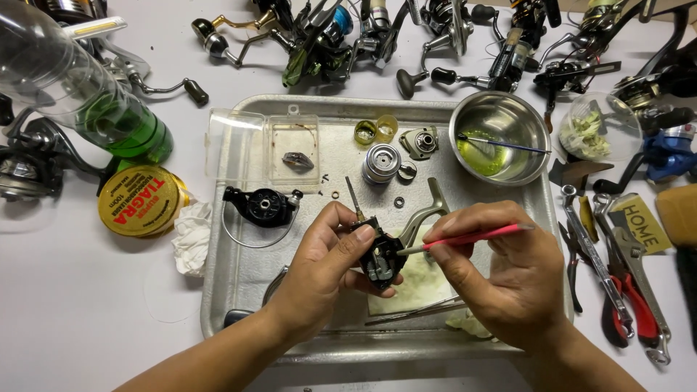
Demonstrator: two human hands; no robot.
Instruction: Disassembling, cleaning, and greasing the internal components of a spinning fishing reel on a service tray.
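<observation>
My left hand (327, 261) was clamped on the black reel body (381, 258) above the metal tray (239, 239); my right hand (508, 272) pinched a pink brush (472, 237), its tip touching the body.

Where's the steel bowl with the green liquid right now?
In the head view, the steel bowl sits in the metal tray's far right corner, beyond the right hand, with a thin brush resting in it.

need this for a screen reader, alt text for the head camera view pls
Seen from above, a person's left hand holds a small black fishing reel body over a metal tray while the right hand touches a pink-handled brush to it. The tray also holds loose reel parts and a steel bowl of green liquid; more reels and pliers surround it.
</observation>
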